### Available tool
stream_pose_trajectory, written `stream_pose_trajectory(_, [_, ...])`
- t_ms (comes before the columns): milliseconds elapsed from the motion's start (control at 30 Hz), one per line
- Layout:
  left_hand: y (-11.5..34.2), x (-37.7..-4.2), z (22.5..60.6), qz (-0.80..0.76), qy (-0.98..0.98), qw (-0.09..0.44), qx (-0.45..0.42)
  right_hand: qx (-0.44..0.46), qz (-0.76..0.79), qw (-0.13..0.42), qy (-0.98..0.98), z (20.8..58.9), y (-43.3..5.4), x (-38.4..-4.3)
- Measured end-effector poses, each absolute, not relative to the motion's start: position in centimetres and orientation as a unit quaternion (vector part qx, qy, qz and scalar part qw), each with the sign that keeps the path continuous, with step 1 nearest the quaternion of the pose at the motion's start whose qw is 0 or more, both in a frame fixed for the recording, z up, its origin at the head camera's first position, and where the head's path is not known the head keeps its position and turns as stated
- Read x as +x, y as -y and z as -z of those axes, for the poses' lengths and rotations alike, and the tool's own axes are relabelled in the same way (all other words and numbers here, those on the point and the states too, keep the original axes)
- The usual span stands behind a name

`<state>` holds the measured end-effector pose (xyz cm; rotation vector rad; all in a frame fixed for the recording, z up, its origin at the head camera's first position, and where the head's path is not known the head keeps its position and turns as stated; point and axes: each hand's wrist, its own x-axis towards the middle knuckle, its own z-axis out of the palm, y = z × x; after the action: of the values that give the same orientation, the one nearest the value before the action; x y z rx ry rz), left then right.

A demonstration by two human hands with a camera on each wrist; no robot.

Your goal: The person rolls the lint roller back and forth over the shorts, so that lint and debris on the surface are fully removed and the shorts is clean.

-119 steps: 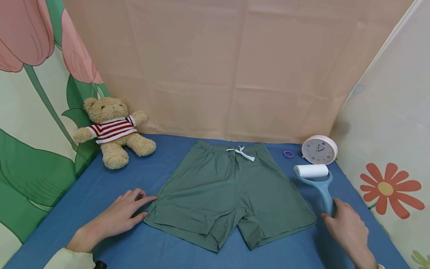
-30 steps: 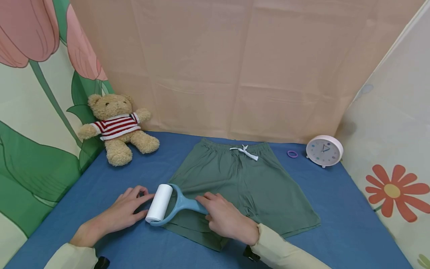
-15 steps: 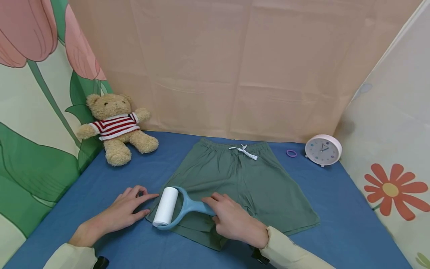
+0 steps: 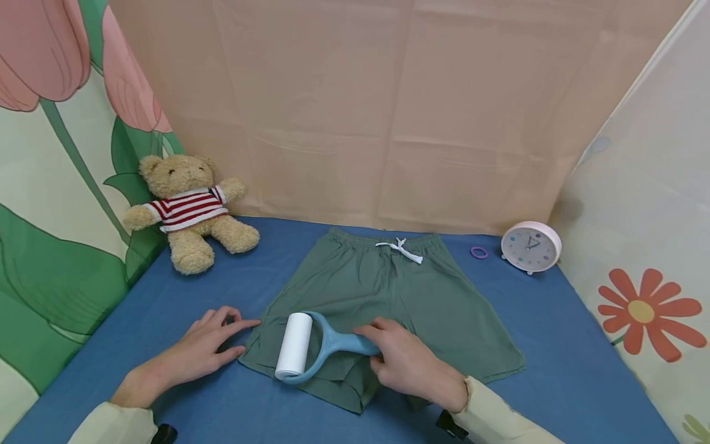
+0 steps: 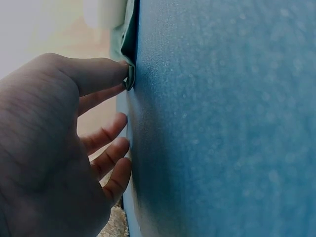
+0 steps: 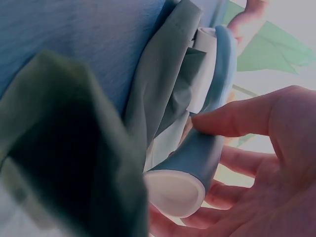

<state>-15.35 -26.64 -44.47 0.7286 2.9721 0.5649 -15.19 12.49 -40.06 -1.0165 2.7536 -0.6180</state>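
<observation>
Green shorts [image 4: 421, 308] with a white drawstring lie spread on the blue cloth, waistband toward the back. My right hand [image 4: 413, 361] grips the blue handle of a lint roller [image 4: 294, 345]. Its white roll lies on the shorts' left leg, near the hem. In the right wrist view, thumb and fingers wrap the lint roller's handle [image 6: 192, 155], with the end cap facing the camera. My left hand [image 4: 202, 345] rests at the left leg's outer edge. Seen from the left wrist, the thumb [image 5: 94, 74] and index finger touch the shorts' hem [image 5: 129, 74], and the other fingers are spread.
A teddy bear [image 4: 191, 213] in a striped shirt sits at the back left. At the back right stand a pink clock [image 4: 530, 248] and, beside it, a purple ring [image 4: 479, 253]. A beige sheet [image 4: 355, 123] closes off the back; patterned walls flank both sides.
From the right side, the lint roller came over to the shorts' left edge. During the last second it has moved right across the left leg. The left hand has stayed at the hem.
</observation>
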Motion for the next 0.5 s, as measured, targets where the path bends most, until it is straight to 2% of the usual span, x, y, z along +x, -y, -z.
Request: stream_pose_trajectory(500, [26.8,-15.4,44.7,-0.178,-0.955,0.012,0.235,-0.316,0.21,0.076,-0.922,39.5,-16.0,-14.2])
